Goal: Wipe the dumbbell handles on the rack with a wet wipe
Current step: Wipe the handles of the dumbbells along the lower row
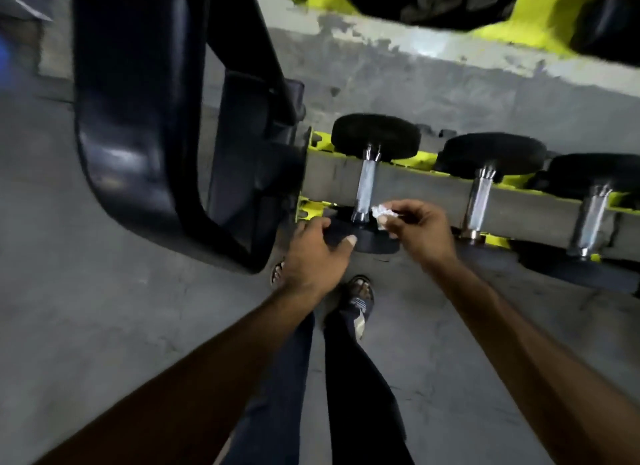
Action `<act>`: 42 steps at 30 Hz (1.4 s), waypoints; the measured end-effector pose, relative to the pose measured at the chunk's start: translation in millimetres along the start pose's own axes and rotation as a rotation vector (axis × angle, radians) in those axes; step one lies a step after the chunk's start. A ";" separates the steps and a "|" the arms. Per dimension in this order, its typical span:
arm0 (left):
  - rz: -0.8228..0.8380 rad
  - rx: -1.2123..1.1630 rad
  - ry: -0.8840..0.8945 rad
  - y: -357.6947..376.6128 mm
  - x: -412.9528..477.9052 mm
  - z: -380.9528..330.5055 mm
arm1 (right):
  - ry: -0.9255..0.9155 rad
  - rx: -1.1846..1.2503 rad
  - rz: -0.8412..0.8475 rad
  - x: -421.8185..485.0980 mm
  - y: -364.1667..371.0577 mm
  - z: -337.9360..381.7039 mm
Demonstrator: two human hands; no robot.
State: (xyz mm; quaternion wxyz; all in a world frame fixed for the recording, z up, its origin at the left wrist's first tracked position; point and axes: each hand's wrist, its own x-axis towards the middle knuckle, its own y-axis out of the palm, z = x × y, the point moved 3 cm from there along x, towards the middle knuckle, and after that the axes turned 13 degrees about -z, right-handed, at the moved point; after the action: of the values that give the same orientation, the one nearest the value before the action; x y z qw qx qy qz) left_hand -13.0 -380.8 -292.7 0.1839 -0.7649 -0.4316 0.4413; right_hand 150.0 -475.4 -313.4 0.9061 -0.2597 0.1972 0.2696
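- While the person stands over the rack (433,190), the left hand (315,253) grips the near black head (377,244) of the leftmost dumbbell (375,132). Its fingers (317,223) curl over the head's left edge and the thumb presses on the top face.
- The right hand (420,229) holds the wet wipe (381,215), a crumpled white wad, pinched between the thumb and the tips of the first fingers. The other fingers are loosely curled behind them.
- The wipe sits just to the right of the chrome handle (365,187), at its near end, close to where the handle meets the near head. Motion blur hides whether the wipe actually touches the chrome.
- The two hands are near each other, one on each side of the handle's near end, with the wipe between the right fingertips and the handle.
- The dumbbell lies across the rack's grey rail, its far head resting on a yellow cradle and its near head pointing towards the person.
- A second dumbbell (479,201) and a third dumbbell (592,218) lie the same way further right on the rack, apart from both hands.
- A dark machine frame (138,118) stands just beside the rack's left end.
- Below the hands are the person's legs in dark trousers and a sandalled foot (360,298) on the grey concrete floor (104,291).
- An upper yellow tier (502,28) with black weights shows blurred along the top edge.
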 end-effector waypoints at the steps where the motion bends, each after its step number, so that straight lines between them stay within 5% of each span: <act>1: -0.027 0.015 0.020 9.4 4.2 3.4 | -0.037 -0.034 0.008 11.8 4.8 -6.1; 11: -0.039 0.110 -0.030 41.1 11.7 15.7 | -0.536 -0.492 0.405 63.1 34.6 -7.5; 14: 0.061 0.148 -0.050 46.7 13.6 10.8 | -0.698 -0.546 0.349 68.1 41.4 0.7; 18: 0.131 0.139 -0.119 53.5 14.4 5.4 | -0.520 -0.337 0.112 57.2 42.9 -13.6; 23: 0.193 0.197 -0.181 60.2 19.7 4.8 | -0.213 -0.357 0.235 62.4 27.7 -31.5; 28: 0.249 0.233 -0.194 57.6 23.5 3.4 | -0.178 -0.218 0.030 70.7 23.9 -37.5; 32: 0.277 0.241 -0.191 52.9 21.9 -2.0 | -0.101 -0.299 0.242 64.7 18.2 -44.5; 37: 0.260 0.211 -0.216 51.3 19.5 -2.9 | -0.055 -0.264 0.163 72.9 26.0 -49.9; 42: 0.251 0.220 -0.203 50.6 19.6 -3.7 | 0.121 -0.266 0.287 75.0 22.5 -49.8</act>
State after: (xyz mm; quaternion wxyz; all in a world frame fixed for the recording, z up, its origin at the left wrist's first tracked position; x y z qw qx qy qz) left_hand 19.9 -392.6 -334.3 0.1654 -0.7398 -0.2983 0.5800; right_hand 184.1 -459.0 -398.1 0.8026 -0.3618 0.2490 0.4037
